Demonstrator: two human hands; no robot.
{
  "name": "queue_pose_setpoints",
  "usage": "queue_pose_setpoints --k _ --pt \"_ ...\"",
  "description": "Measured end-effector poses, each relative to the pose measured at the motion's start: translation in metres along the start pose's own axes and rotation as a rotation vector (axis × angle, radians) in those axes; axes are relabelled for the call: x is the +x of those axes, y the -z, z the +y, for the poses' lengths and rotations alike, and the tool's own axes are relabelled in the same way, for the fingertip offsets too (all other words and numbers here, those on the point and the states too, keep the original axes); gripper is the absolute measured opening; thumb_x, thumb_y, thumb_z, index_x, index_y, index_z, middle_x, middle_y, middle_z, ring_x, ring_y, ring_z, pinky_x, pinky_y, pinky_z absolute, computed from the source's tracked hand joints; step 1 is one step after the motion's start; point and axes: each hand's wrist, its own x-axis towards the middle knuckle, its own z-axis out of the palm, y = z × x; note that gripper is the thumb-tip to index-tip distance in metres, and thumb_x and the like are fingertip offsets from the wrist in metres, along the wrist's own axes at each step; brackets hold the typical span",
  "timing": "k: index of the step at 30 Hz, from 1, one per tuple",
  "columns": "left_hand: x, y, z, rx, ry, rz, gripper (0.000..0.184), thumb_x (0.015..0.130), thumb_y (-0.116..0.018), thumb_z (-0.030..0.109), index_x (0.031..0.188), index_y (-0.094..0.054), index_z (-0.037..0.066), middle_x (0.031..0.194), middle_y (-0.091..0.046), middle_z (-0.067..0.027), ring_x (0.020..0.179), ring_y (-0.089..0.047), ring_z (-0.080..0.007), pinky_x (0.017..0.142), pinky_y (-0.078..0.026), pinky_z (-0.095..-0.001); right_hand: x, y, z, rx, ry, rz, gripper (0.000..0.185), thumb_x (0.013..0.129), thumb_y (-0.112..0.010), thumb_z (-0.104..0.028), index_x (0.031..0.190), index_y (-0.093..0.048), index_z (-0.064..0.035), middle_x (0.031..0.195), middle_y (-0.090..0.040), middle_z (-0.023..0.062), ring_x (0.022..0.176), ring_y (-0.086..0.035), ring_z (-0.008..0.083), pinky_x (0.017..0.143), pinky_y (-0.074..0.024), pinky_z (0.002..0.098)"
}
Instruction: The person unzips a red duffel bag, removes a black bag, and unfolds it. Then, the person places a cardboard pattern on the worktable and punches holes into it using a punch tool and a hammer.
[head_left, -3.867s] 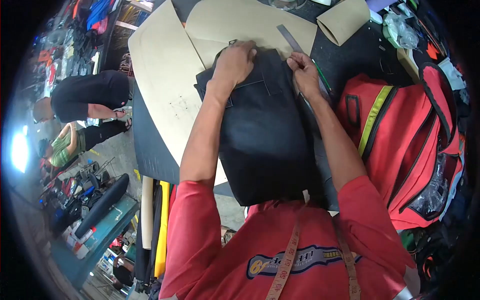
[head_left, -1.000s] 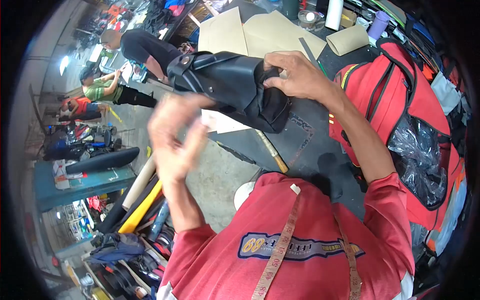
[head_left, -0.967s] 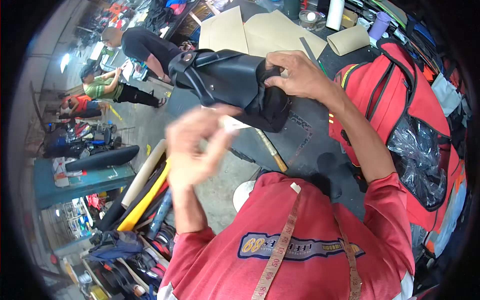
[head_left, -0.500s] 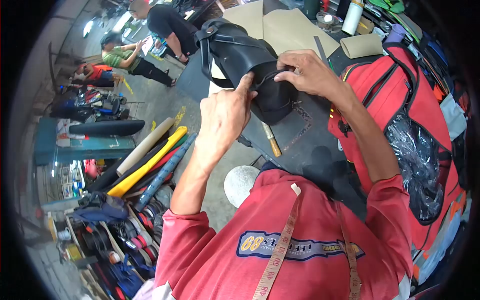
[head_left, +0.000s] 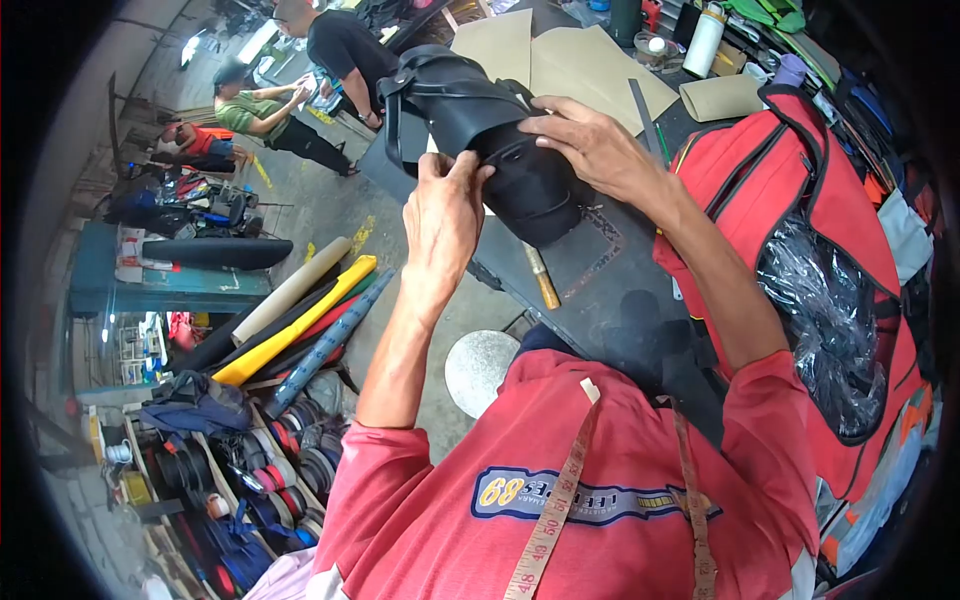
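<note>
A black bag [head_left: 455, 115] with a smooth flap and straps lies on the dark worktable [head_left: 625, 290]. My left hand [head_left: 445, 205] is closed, its thumb and fingers pinching the near left edge of the flap. At the flap's right side is my right hand [head_left: 600, 145], with bent fingers gripping its edge; the thumb is partly hidden. Below the flap the bag's rounded black end [head_left: 540, 205] shows, with a seam across it. A tool with a wooden handle [head_left: 546, 285] lies near the table's front edge, just below the bag.
Brown paper sheets [head_left: 590, 70], a metal ruler [head_left: 641, 105] and a white bottle [head_left: 704, 40] lie or stand at the back. A large red bag [head_left: 770, 170] fills the right. Fabric rolls [head_left: 290, 325] and a round stool [head_left: 477, 373] are left. Several people stand beyond.
The flap now reaches lower over the bag's end. My left hand has gone from a pointing finger to a pinch on its edge. My right hand has shifted left and slightly up.
</note>
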Motion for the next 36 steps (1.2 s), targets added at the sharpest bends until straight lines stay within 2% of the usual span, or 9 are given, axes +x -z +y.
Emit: queue_pose_setpoints --k 5,7,13,19,21,23,27,29,36 --pt "-0.002 -0.024 -0.009 -0.183 -0.032 0.215 0.012 0.096 -0.067 0.011 0.102 -0.067 0.001 0.093 -0.063 -0.0244 0.081 -0.066 -0.0445 0.07 -0.054 -0.0494 0.004 -0.02 -0.004 0.051 0.022 0.085 0.032 0.095 -0.07 -0.012 0.126 -0.064 -0.0084 0.123 -0.069 0.0164 0.107 -0.069 0.0382 0.093 -0.0572 0.042" --pt "-0.003 -0.039 -0.012 -0.215 -0.037 0.321 0.01 0.094 -0.069 0.006 0.097 -0.067 -0.003 0.086 -0.065 -0.0214 0.076 -0.067 -0.0375 0.068 -0.053 -0.0425 0.005 -0.031 -0.006 0.199 -0.074 0.161 0.041 0.088 -0.078 -0.009 0.122 -0.055 -0.0049 0.108 -0.074 0.0156 0.095 -0.073 0.037 0.084 -0.0584 0.0409" --pt "-0.003 -0.06 -0.018 -0.275 -0.049 0.446 0.012 0.089 -0.071 -0.002 0.094 -0.061 -0.003 0.085 -0.066 -0.0193 0.075 -0.069 -0.0353 0.068 -0.055 -0.0401 0.022 -0.031 -0.015 0.375 -0.424 0.127 0.041 0.08 -0.08 -0.004 0.115 -0.058 -0.0003 0.091 -0.073 0.0163 0.08 -0.074 0.0275 0.076 -0.058 0.0369" --pt "0.002 -0.068 -0.016 -0.325 0.01 0.486 0.027 0.087 -0.072 -0.001 0.106 -0.052 -0.001 0.089 -0.063 -0.0177 0.079 -0.072 -0.032 0.072 -0.057 -0.038 0.023 -0.049 -0.023 0.145 -0.454 0.223 0.036 0.075 -0.073 -0.001 0.109 -0.065 -0.0016 0.082 -0.066 0.0124 0.078 -0.07 0.0279 0.078 -0.0575 0.0368" --pt "0.001 -0.072 -0.015 -0.336 0.09 0.508 0.037 0.087 -0.073 0.0 0.115 -0.049 0.0 0.091 -0.064 -0.0161 0.08 -0.073 -0.0281 0.073 -0.058 -0.0367 0.024 -0.045 -0.025 0.125 -0.438 0.197 0.037 0.076 -0.076 -0.004 0.111 -0.066 -0.002 0.081 -0.062 0.0119 0.081 -0.069 0.0288 0.079 -0.0568 0.0382" --pt "-0.003 -0.07 -0.01 -0.49 0.182 0.488 0.038 0.087 -0.073 0.001 0.117 -0.049 0.0 0.092 -0.065 -0.0156 0.08 -0.073 -0.0264 0.074 -0.058 -0.0364 0.023 -0.04 -0.025 0.126 -0.085 0.361 0.036 0.08 -0.079 -0.009 0.113 -0.067 -0.0016 0.087 -0.065 0.013 0.083 -0.069 0.0293 0.078 -0.0562 0.0403" --pt "-0.002 -0.059 0.003 -0.585 0.237 0.453 0.04 0.089 -0.07 0.001 0.124 -0.05 0.0 0.092 -0.066 -0.0146 0.077 -0.07 -0.024 0.072 -0.056 -0.0363 0.017 -0.035 -0.021 0.23 -0.132 0.261 0.034 0.085 -0.079 -0.013 0.115 -0.069 -0.0018 0.091 -0.068 0.0133 0.084 -0.07 0.0317 0.077 -0.0559 0.0416" --pt "-0.001 -0.06 0.002 -0.545 0.211 0.447 0.04 0.089 -0.068 0.0 0.125 -0.051 0.0 0.09 -0.065 -0.015 0.074 -0.068 -0.0258 0.07 -0.055 -0.0376 0.016 -0.04 -0.015 0.009 -0.09 0.253 0.029 0.088 -0.077 -0.014 0.113 -0.07 -0.0018 0.094 -0.071 0.013 0.085 -0.07 0.0336 0.076 -0.0562 0.0413" --pt "0.006 -0.081 -0.003 -0.443 0.091 0.584 0.033 0.089 -0.071 0.003 0.117 -0.055 0.0 0.086 -0.061 -0.0155 0.072 -0.065 -0.0261 0.069 -0.054 -0.0376 0.024 -0.057 -0.006 -0.073 -0.088 0.465 0.011 0.086 -0.075 -0.01 0.09 -0.067 -0.0038 0.083 -0.066 0.0142 0.076 -0.067 0.0374 0.069 -0.054 0.0442"
